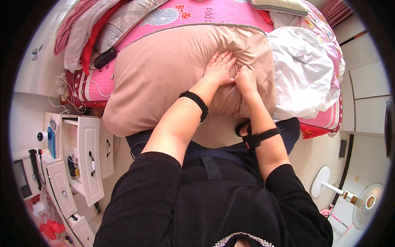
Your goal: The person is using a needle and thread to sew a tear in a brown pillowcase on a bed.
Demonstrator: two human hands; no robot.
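A large tan fabric cushion or stuffed cover (160,71) lies at the near edge of the bed, partly over my lap. My left hand (219,68) rests flat on its right half, fingers spread, pressing the creased cloth. Just right of it, my right hand (246,81) is closed with its knuckles up against a fold; its fingertips are hidden, so I cannot tell whether cloth is pinched in them. The thumb side of the left hand meets the right hand. Black straps circle both forearms.
Crumpled white cloth (304,74) lies right of the cushion on the pink quilted bedspread (197,14). Folded bedding (123,21) and a black box-like item (105,58) are at left. An open white cabinet door (89,160) stands lower left, a fan (368,205) lower right.
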